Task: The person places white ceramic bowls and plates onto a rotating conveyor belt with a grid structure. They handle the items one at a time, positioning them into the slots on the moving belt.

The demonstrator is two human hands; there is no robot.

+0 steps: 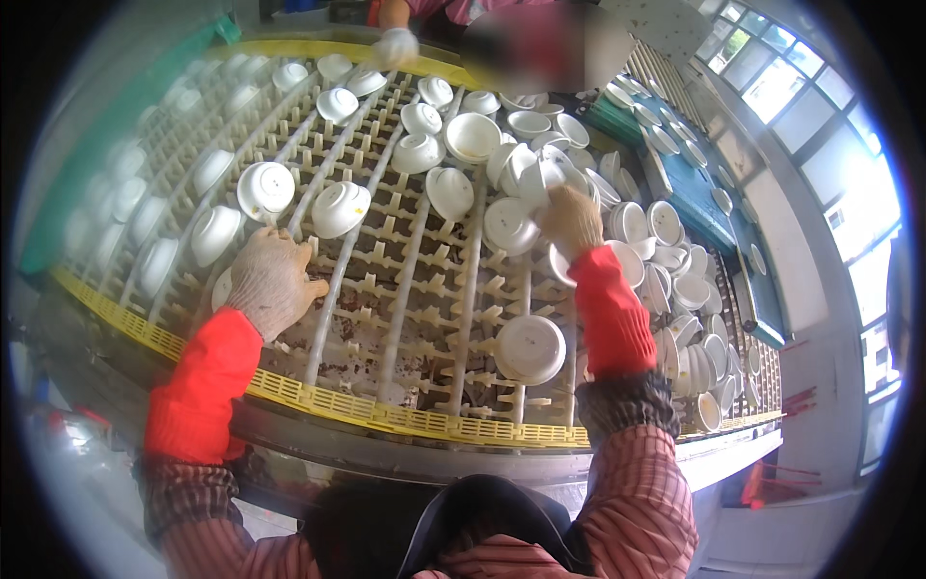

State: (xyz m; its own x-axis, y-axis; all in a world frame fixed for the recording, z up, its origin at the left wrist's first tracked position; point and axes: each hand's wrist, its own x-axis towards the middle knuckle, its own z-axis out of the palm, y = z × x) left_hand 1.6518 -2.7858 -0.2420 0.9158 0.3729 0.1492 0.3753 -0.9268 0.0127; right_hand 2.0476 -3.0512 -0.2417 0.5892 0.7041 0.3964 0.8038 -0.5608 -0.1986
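My left hand (pixel 271 282), in a beige knit glove, is over the left part of a pegged conveyor (pixel 376 271). Its thumb stands apart, and its fingertips are by the rim of an upside-down white bowl (pixel 266 189); contact is hard to tell. Another bowl (pixel 221 291) is partly hidden behind that hand. My right hand (pixel 573 221), gloved alike, grips a white bowl (pixel 541 179) at the edge of a heap; its fingers are partly hidden. Beside the thumb lies an inverted bowl (pixel 510 226). Nearer me, one more inverted bowl (pixel 530 349) rests on the pegs.
Piled bowls (pixel 691 289) crowd the conveyor's right side. Steam blurs the rows of bowls (pixel 130 195) at left, near a green curtain (pixel 94 137). A yellow edge strip (pixel 434 422) borders my side. Across, another person's gloved hand (pixel 396 49) reaches in. A blue-green belt (pixel 698 195) carries bowls.
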